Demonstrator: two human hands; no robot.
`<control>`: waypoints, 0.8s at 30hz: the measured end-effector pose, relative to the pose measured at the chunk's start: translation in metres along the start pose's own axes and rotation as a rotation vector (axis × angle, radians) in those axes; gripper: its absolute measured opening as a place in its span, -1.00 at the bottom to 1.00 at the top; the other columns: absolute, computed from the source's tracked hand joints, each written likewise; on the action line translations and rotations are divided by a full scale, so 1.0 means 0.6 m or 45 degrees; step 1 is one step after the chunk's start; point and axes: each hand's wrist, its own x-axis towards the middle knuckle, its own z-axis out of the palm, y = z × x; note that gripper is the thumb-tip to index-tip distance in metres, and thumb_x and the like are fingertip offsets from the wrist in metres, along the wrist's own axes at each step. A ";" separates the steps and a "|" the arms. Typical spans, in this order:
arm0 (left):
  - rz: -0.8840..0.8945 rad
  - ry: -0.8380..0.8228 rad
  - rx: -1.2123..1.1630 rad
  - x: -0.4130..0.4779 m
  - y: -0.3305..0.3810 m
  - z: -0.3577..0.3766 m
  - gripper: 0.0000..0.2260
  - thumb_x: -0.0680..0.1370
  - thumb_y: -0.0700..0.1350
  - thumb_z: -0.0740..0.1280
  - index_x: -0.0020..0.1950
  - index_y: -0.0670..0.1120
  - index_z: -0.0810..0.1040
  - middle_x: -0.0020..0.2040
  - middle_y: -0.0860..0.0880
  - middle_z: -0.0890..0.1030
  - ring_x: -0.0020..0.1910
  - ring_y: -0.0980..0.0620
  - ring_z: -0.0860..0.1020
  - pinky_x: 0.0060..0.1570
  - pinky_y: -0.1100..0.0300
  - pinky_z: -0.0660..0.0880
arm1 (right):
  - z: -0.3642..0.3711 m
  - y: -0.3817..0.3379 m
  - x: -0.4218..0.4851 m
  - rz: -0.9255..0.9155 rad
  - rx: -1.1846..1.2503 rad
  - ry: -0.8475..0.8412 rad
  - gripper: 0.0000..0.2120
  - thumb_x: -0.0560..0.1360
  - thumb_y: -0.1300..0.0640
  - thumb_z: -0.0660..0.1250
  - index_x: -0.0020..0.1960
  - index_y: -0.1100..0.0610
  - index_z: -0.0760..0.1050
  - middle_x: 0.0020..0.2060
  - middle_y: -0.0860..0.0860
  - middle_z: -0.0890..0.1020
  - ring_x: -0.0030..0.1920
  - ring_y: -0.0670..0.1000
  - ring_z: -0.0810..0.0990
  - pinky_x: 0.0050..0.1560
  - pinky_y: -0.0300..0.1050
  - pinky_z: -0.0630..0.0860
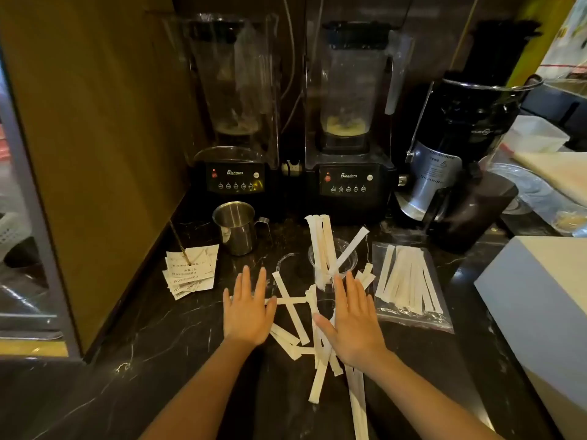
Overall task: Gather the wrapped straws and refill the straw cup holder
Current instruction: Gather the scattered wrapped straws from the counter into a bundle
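Several paper-wrapped straws (pixel 293 315) lie scattered on the black marble counter (pixel 158 344) between my hands. My left hand (pixel 247 309) hovers flat, fingers spread, at the pile's left edge, holding nothing. Flat and empty too, my right hand (pixel 351 319) rests over the pile's right side. Just beyond it stands a clear plastic cup (pixel 347 260) with a few wrapped straws (pixel 320 239) upright in it. A second clear cup (pixel 287 263) sits empty to its left. A clear bag (pixel 409 284) of more wrapped straws lies at the right.
A steel pitcher (pixel 236 228) and a spike of receipts (pixel 190 271) stand at the left. Two blenders (pixel 236 177) (pixel 347 182) and a juicer (pixel 454 160) line the back wall. A white box (pixel 540 300) blocks the right; a wooden panel (pixel 104 154) closes the left.
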 end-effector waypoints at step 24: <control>0.516 -0.282 0.633 0.050 -0.041 -0.059 -0.13 0.41 -0.01 0.41 0.53 0.00 -0.10 0.56 -0.15 -0.03 0.53 -0.16 0.00 0.47 -0.10 0.03 | 0.038 -0.093 0.068 0.324 0.126 -0.310 -0.07 0.28 -0.29 0.40 0.43 0.20 0.13 0.40 0.16 0.25 0.42 0.18 0.21 0.35 0.03 0.31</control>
